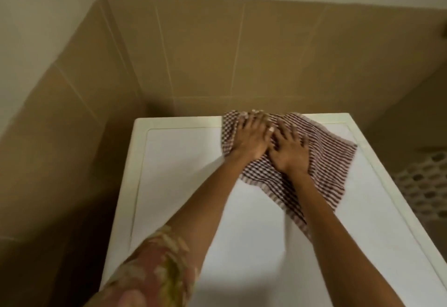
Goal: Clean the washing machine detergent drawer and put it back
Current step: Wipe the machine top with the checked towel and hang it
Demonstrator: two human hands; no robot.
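Detergent drawer out of view: both hands lie flat on a checked cloth (336, 154) spread over the washing machine top (188, 186).

The left hand (251, 137) and right hand (290, 152) sit side by side, thumbs close, fingers straight and splayed. They press the cloth down near the back edge by the tiled wall (217, 53), and neither grips anything. The drawer shows nowhere, so whether it is cleaned or refitted cannot be told. This looks like laying the cloth out, perhaps as a place to set the drawer. To do it well, smooth outward from the middle with flat palms, flatten the bunched far corner and the trailing near corner, and hold the whole cloth inside the top's edges.
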